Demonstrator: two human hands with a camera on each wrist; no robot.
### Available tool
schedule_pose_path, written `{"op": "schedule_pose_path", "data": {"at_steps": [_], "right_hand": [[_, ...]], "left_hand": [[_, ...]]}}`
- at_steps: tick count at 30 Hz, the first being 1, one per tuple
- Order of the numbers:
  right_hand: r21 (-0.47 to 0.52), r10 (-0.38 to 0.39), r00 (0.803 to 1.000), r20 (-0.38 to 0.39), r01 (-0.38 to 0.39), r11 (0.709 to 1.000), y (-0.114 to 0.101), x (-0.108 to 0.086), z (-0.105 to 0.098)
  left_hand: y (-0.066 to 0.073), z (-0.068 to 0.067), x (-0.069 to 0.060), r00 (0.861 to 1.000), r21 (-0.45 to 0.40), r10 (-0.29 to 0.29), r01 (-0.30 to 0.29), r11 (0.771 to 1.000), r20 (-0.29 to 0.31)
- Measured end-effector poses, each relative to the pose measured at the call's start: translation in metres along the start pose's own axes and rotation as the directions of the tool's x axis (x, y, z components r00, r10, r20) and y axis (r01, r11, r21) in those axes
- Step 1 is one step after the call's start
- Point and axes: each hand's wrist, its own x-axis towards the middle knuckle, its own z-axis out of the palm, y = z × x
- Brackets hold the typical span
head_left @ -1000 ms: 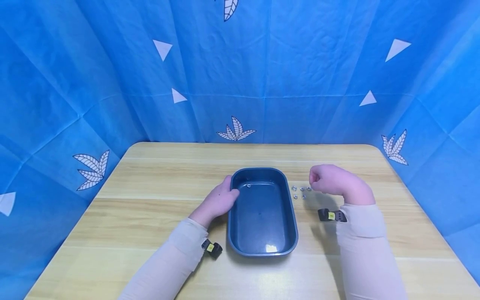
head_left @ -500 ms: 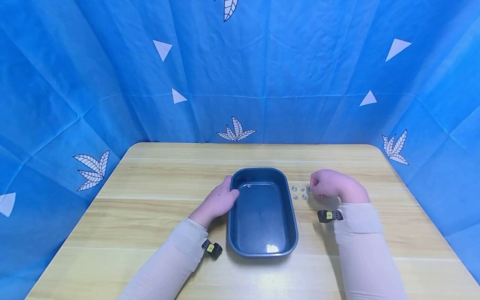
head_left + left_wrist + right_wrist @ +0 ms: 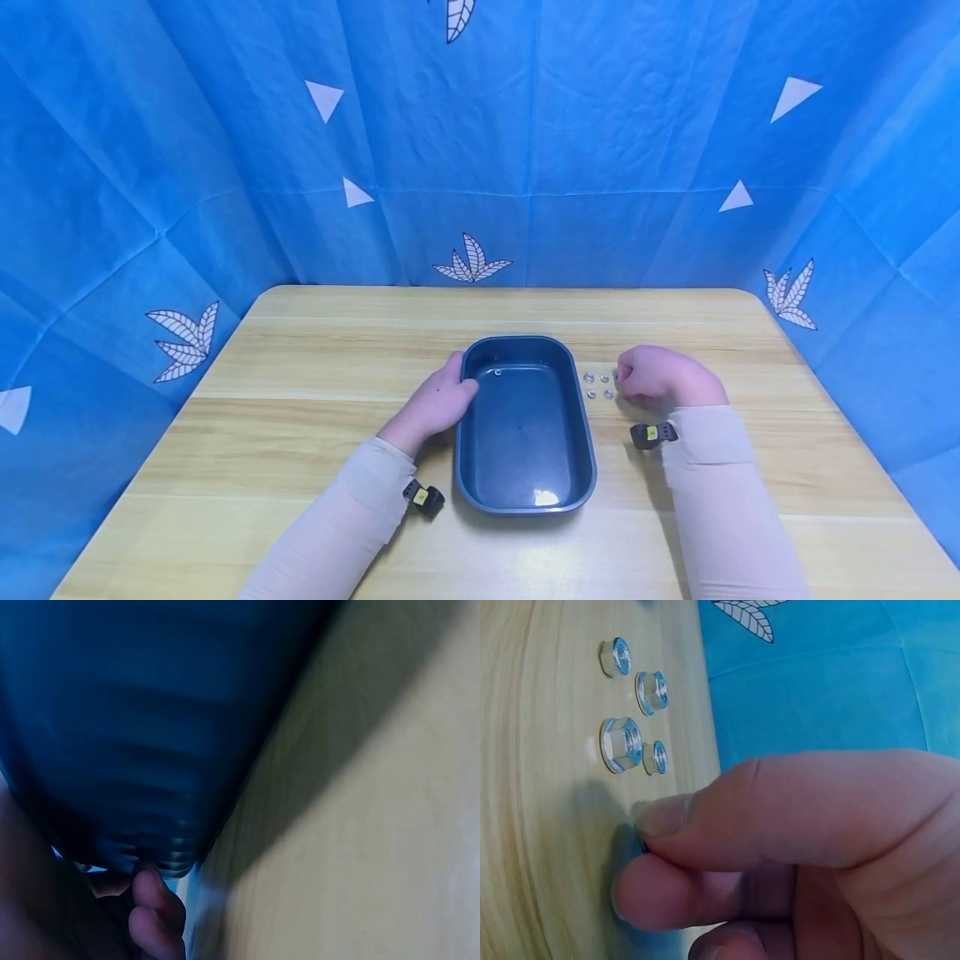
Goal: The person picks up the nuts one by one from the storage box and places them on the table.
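A dark blue plastic tray (image 3: pixel 525 433) stands on the table. My left hand (image 3: pixel 438 393) grips its left side, thumb over the rim; in the left wrist view curled fingers (image 3: pixel 159 911) show by the tray's outer wall (image 3: pixel 150 735). One small metal nut (image 3: pixel 498 372) lies inside, towards the far end. My right hand (image 3: pixel 654 372) is low over the table, right of the tray. Its thumb and forefinger pinch a nut that they almost wholly hide; a dark sliver shows between the fingertips. Several silver flange nuts (image 3: pixel 621 745) lie beside these fingers, between hand and tray.
The wood-grain table (image 3: pixel 315 367) extends on both sides of the tray. A blue patterned cloth (image 3: pixel 480 142) hangs behind it and along the sides. Each wrist carries a small black camera (image 3: pixel 649 436).
My right hand has come down and slightly left to the rightmost nut, and its fingertips have closed round it. My left hand and the tray stay put.
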Motion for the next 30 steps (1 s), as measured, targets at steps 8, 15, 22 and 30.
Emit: {"op": "schedule_pose_path", "data": {"at_steps": [8, 15, 22, 30], "right_hand": [[0.01, 0.029, 0.999, -0.02, -0.029, 1.0, -0.0012, 0.0008, 0.0027], [0.018, 0.036, 0.999, -0.011, -0.036, 0.999, -0.0023, 0.0017, 0.0032], [0.022, 0.032, 0.999, -0.006, -0.031, 0.999, -0.0038, 0.0004, 0.003], [0.011, 0.025, 1.0, -0.014, -0.025, 1.0, -0.0031, -0.0041, -0.0019]], "left_hand": [[-0.0002, -0.0001, -0.0006, 1.0, -0.01, 0.0, 0.0, 1.0, 0.0], [-0.0001, -0.0001, -0.0006, 1.0, -0.01, -0.003, 0.003, 1.0, 0.002], [-0.0011, 0.0003, 0.0003, 1.0, -0.005, -0.005, 0.005, 1.0, 0.002], [-0.0017, 0.0005, -0.0002, 1.0, -0.011, -0.002, 0.002, 1.0, 0.003]]}}
